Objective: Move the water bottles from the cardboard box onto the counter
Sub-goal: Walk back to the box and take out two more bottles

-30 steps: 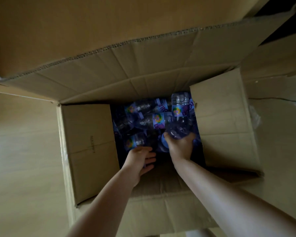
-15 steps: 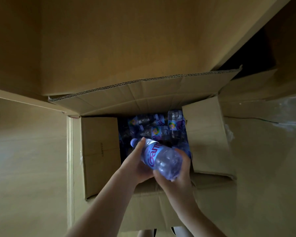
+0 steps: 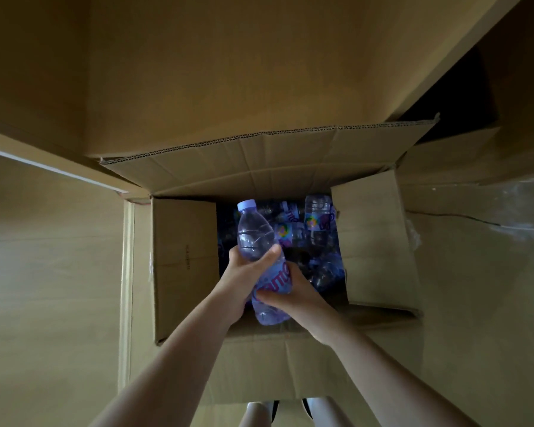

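A clear water bottle [image 3: 256, 238] with a pale blue cap and a purple label is held above the open cardboard box [image 3: 185, 266], cap pointing away from me. My left hand [image 3: 244, 272] grips its middle, thumb across the front. My right hand [image 3: 293, 291] grips its lower part, around the label. Several more bottles [image 3: 318, 223] with colourful labels lie in the dark bottom of the box, behind and to the right of the held one.
The box's four flaps are folded outward; the right flap [image 3: 376, 241] and the far flap [image 3: 275, 161] stand up around the opening. A wooden cabinet face [image 3: 228, 63] rises behind the box. Light wooden floor [image 3: 43, 272] lies to the left.
Both hands reached into the box, then lifted one bottle out. It has turned from lying crosswise to pointing cap-away, and my view has pulled back from the box.
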The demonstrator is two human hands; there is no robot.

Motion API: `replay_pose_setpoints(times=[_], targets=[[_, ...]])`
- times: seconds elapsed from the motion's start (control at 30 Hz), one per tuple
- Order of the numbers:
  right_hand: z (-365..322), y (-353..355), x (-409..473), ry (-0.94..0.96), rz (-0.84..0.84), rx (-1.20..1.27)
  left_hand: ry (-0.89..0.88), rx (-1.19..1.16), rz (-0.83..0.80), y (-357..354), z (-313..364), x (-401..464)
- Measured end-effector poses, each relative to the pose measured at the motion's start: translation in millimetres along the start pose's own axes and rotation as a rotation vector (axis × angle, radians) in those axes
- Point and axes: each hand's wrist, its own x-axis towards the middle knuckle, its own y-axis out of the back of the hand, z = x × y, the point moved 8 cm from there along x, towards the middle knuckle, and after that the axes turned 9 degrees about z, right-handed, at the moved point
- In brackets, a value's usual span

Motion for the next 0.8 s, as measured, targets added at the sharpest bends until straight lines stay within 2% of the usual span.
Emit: replay_pose_setpoints(times=[0.1, 0.17, 0.23, 0.27, 0.3, 0.37, 0.43, 0.47, 0.57, 0.67, 0.8], targets=[[8, -8, 10, -0.022, -0.023, -0.008, -0.059, 0.071, 0.166, 11, -8, 7], [11, -11, 16, -0.071, -0.115, -0.04, -0.051, 0.095, 0.254, 21, -11, 16], [15, -9, 27, -0.106, -0.249, -0.143, -0.01, 0.068, 0.284, 30, -19, 29], [18, -3, 38, -0.128, -0.258, -0.203, 0.003, 0.062, 0.276, 33, -22, 36], [22, 8, 54, -0.15, -0.213, -0.262, 0.008, 0.067, 0.26, 35, -25, 43], [27, 36, 95, -0.13, 0.026, -0.466, 0.006, 0.063, 0.229, 39, -32, 56], [25, 60, 132, -0.013, 0.252, -0.811, 0.003, 0.042, 0.207, 38, -38, 68], [25, 63, 149, 0.056, 0.3, -0.934, 0.004, 0.04, 0.197, 38, -42, 74], [35, 56, 191, 0.198, 0.285, -1.173, -0.016, 0.04, 0.143, 32, -57, 91], [62, 47, 220, 0.212, 0.22, -1.427, -0.066, 0.024, 0.127, 27, -67, 101], [86, 46, 233, 0.279, 0.261, -1.558, -0.092, 0.023, 0.112, 22, -76, 109]])
